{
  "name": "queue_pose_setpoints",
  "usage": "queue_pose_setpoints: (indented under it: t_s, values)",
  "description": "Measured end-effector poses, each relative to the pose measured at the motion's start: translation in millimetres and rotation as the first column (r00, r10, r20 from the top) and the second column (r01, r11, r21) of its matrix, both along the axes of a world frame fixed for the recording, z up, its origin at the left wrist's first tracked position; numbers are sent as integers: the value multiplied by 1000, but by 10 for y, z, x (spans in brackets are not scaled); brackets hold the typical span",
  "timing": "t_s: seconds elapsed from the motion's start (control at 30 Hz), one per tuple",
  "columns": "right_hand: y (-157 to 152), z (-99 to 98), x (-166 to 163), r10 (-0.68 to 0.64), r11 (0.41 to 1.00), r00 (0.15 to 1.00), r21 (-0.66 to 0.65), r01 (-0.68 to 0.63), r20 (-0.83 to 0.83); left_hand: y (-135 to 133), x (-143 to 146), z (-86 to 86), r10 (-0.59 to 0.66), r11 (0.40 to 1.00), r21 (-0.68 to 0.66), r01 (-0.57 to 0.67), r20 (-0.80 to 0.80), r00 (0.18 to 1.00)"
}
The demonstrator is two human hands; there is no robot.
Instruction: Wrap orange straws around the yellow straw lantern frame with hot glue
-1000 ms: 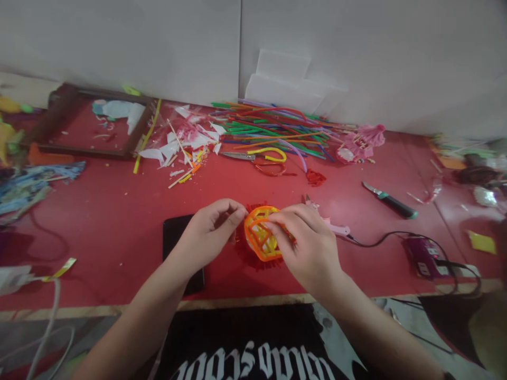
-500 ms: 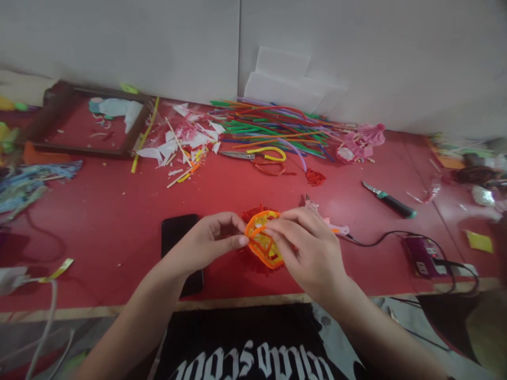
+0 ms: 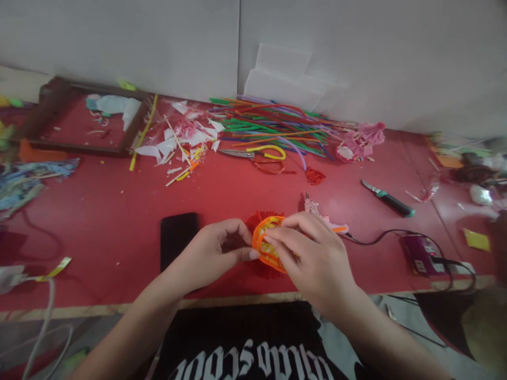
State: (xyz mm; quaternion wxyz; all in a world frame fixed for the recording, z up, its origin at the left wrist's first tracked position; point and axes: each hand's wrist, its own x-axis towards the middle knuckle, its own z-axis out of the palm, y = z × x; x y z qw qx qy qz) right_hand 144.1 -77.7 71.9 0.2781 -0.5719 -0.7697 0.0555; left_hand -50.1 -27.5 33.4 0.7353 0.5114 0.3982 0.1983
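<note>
Between my hands is a small round craft piece (image 3: 259, 232) with an orange rim and a yellow inside, seemingly made of bent craft stems. Red bristly fringe (image 3: 267, 215) shows around and under it; whether the two are joined I cannot tell. My left hand (image 3: 222, 247) pinches the rim's left edge between thumb and fingers. From the right, my right hand (image 3: 312, 248) is closed over the piece, its thumb and fingertips at an orange strip inside the rim. The right side of the piece is hidden behind those fingers.
A black phone (image 3: 178, 237) lies left of my hands. A pink glue gun (image 3: 322, 216) rests close behind my right hand, its cord near a purple power strip (image 3: 425, 256). Farther back are scissors (image 3: 273, 153), a knife (image 3: 390, 200), colourful craft stems (image 3: 273, 126), paper scraps and a wooden frame (image 3: 79, 149).
The round piece has shifted slightly right and its rim has turned. The orange strip now lies closer to the left rim. Both hands have moved slightly right with it, still pinching.
</note>
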Motion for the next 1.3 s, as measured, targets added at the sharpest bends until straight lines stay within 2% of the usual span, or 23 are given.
queue_pose_setpoints:
  t_s: [0.17, 0.47, 0.83, 1.07, 1.3]
  values:
    - [8, -10, -6, -2, 999, 1000, -32, 1, -29, -27, -9, 37, 32, 999, 32, -32, 7, 999]
    - [-40, -23, -35, -29, 999, 997, -26, 27, -75, 20, 4, 47, 26, 994, -107, -22, 39, 999]
    - [-41, -60, -20, -65, 998, 997, 25, 66, -39, 38, -7, 122, -85, 995, 46, 87, -38, 996]
    - [-63, -63, -13, -31, 999, 999, 30, 32, -40, 41, 27, 113, -122, 989, 78, 128, -77, 990]
    - [-88, -40, -9, -15, 999, 998, -29, 14, -57, 15, 30, 119, -144, 988, 54, 147, -54, 988]
